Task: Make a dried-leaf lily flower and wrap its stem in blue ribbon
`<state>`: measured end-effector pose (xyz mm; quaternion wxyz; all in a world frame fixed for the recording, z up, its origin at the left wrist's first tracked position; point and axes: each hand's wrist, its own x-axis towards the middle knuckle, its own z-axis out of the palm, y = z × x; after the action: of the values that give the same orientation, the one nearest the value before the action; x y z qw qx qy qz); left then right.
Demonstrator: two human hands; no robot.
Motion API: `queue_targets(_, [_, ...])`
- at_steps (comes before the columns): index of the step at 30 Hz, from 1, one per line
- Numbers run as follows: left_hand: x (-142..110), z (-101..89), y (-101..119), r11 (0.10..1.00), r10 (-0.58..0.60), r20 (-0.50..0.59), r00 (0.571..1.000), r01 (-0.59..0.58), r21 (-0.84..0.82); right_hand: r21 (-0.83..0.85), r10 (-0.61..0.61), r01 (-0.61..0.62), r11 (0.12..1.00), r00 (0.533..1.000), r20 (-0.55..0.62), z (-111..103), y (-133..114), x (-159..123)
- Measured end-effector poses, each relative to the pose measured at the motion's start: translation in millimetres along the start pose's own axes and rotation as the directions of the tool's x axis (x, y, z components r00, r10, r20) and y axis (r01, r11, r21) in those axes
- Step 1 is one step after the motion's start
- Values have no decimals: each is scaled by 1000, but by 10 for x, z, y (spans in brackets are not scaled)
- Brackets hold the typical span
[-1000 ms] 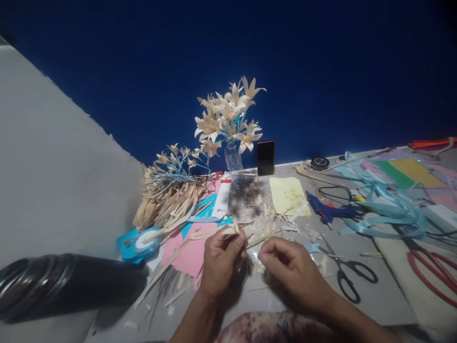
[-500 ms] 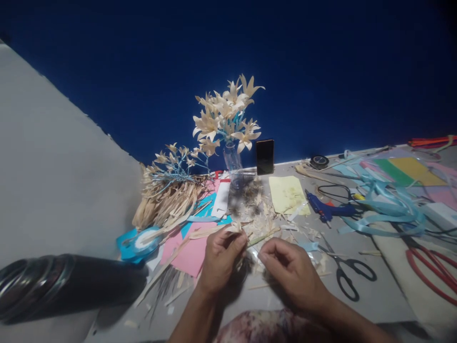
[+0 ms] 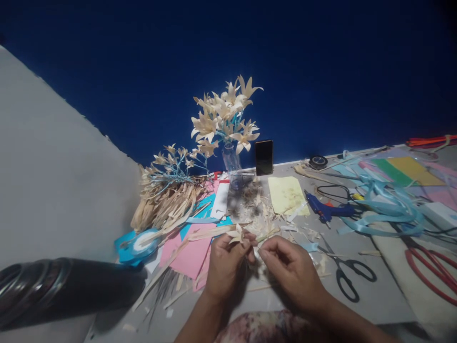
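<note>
Between the thumb and fingers of my left hand (image 3: 226, 267) is a small cream flower (image 3: 237, 234) with pointed petals. My right hand (image 3: 294, 267) is close beside it on the right, its thumb and forefinger pinched together. Whatever lies in that pinch is too small to make out. Beneath both hands the table carries pale scraps and shavings. Scissors (image 3: 348, 274) with black handles lie to the right of my right hand. Pink paper (image 3: 191, 255) lies just left of my left hand.
A clear bottle (image 3: 232, 164) holds several cream flowers (image 3: 224, 112) by the blue wall. A phone (image 3: 264, 157) stands beside it. To the right lie a blue glue gun (image 3: 326, 208) and light-blue ribbon (image 3: 389, 214). A black roll (image 3: 74, 288) and a ribbon spool (image 3: 143, 243) are left.
My left hand has turned and moved slightly right, closer to my right hand, so the flower now shows more clearly. The right hand stays pinched in nearly the same place.
</note>
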<state>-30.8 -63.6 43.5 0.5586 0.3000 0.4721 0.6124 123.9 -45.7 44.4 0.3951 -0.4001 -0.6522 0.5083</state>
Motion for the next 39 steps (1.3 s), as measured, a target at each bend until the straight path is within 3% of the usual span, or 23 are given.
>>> queue_targets(5, [29, 15, -23, 995, -47, 17, 999, 49, -81, -1, 14, -14, 1000, 1000, 4, -10, 10, 4])
queue_targets(9, [54, -25, -21, 961, -130, 34, 991, 135, -241, -51, 6, -6, 999, 1000, 14, -18, 33, -21])
queue_targets(14, [74, -77, -28, 893, -185, 152, 971, 231, -385, -73, -14, 19, 997, 997, 73, -20, 23, -32])
queue_targets(19, [77, -106, -63, 883, -176, 216, 960, 251, -397, -93, -23, 31, 995, 996, 87, -22, 10, -10])
queue_targets(39, [85, -109, -79, 879, -153, 241, 958, 243, -410, -71, -25, 33, 997, 994, 105, -34, 4, -15])
